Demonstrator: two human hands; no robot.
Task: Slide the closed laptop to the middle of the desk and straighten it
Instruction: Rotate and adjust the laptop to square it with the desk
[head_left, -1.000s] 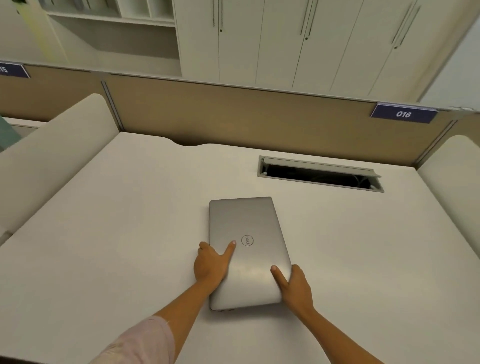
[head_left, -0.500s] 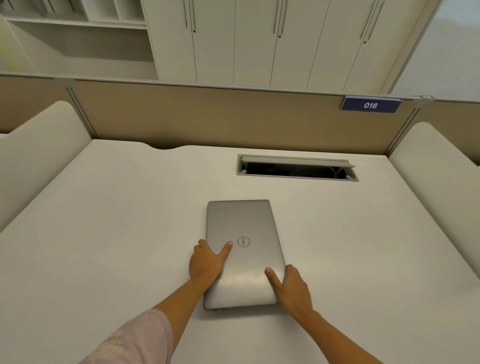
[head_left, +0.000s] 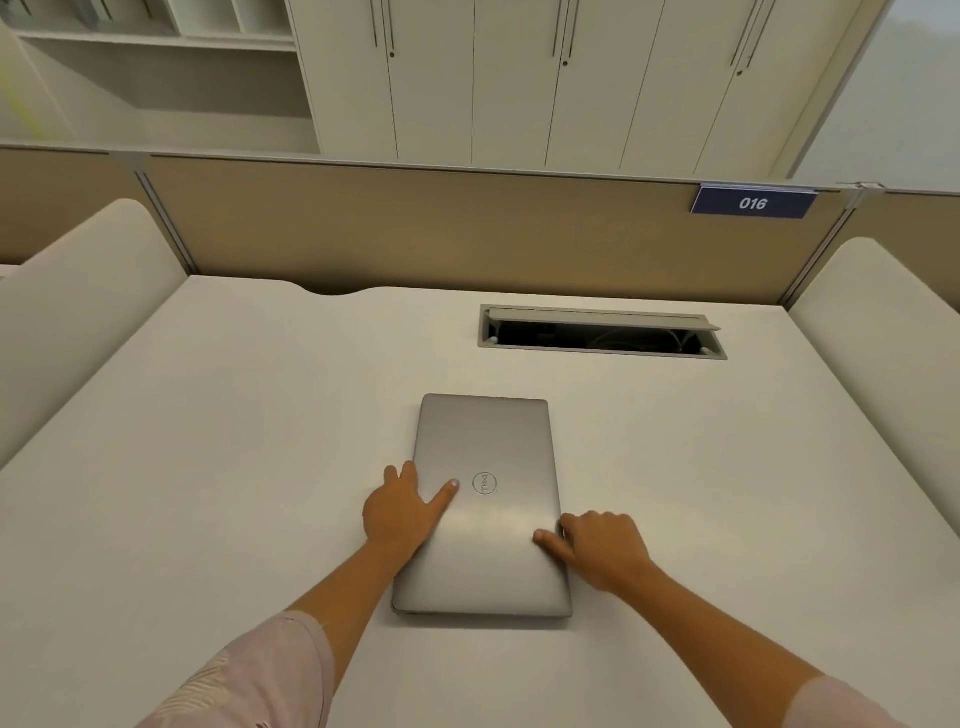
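A closed silver laptop (head_left: 488, 540) lies flat on the white desk (head_left: 208, 467), near its middle, long side pointing away from me and edges close to square with the desk. My left hand (head_left: 402, 512) grips its left edge, thumb on the lid near the round logo. My right hand (head_left: 605, 548) holds the right edge lower down, thumb resting on the lid.
An open cable hatch (head_left: 602, 332) is cut into the desk behind the laptop. A tan divider panel (head_left: 441, 228) with a blue "016" label (head_left: 752, 202) closes the far edge. Cream side screens (head_left: 78, 291) stand left and right. White cabinets (head_left: 519, 78) fill the back wall.
The laptop has turned slightly so its sides run straighter with the desk. Both hands stayed on its edges; my right hand slid a little further onto the right side.
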